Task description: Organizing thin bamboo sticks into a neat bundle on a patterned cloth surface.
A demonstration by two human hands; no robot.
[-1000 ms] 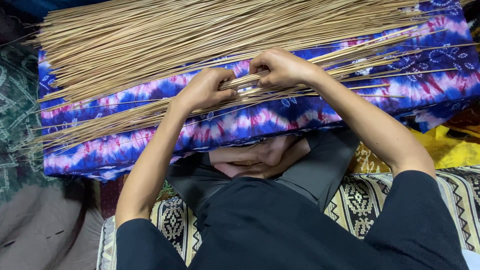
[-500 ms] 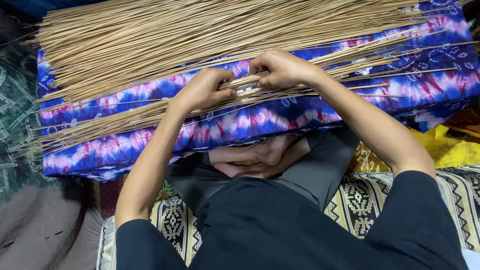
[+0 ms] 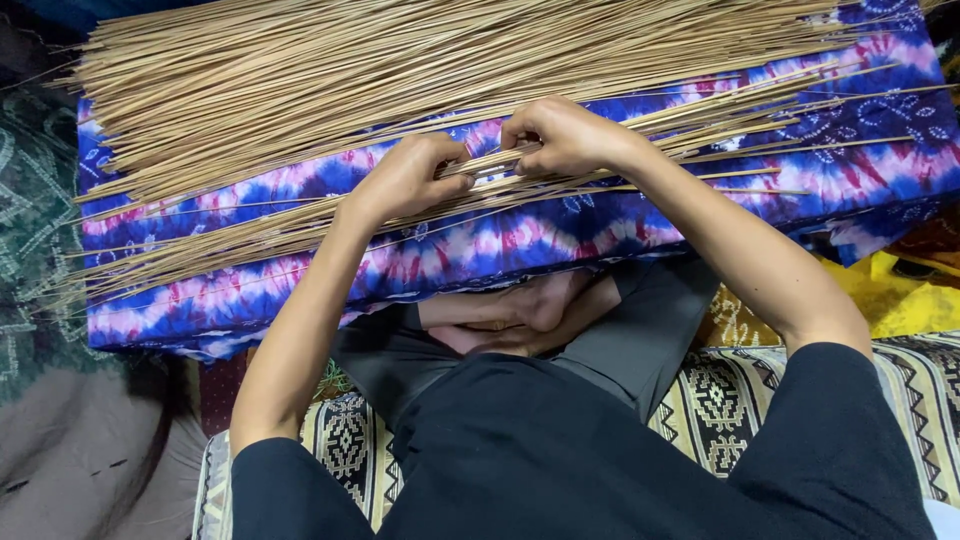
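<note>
A thin bundle of long tan sticks (image 3: 250,232) lies across a blue, pink and white tie-dyed cloth (image 3: 480,240). My left hand (image 3: 405,178) is closed over the bundle near its middle. Just to the right, my right hand (image 3: 560,135) pinches a few of the same sticks with fingers curled. The two hands almost touch. Behind them, a much larger heap of the same sticks (image 3: 400,70) covers the far half of the cloth.
I sit cross-legged in dark clothes on a patterned cream and black cushion (image 3: 740,395). Yellow fabric (image 3: 910,300) lies at the right, and a dark green patterned cloth (image 3: 30,220) and brown fabric (image 3: 70,460) at the left.
</note>
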